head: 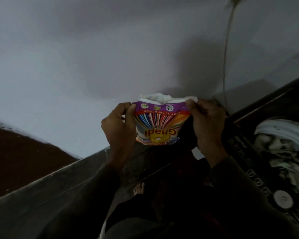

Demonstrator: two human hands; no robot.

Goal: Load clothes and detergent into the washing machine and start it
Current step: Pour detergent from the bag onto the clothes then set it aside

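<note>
Pinching the open top corners of the detergent packet (156, 125), left hand (118, 128) and right hand (207, 121) hold it just left of the washing machine (259, 180), not over the clothes (283, 145) inside, so tipping it here could spill powder beside the machine.

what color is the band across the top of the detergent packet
Purple, with a red strip under it and rainbow stripes below; packet, head view.

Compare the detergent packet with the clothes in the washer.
The detergent packet is brightly striped; the clothes are pale white and grey. The packet is held in the air, left hand and right hand pinching its top corners; the clothes lie bunched in the washing machine. Both look crumpled.
</note>
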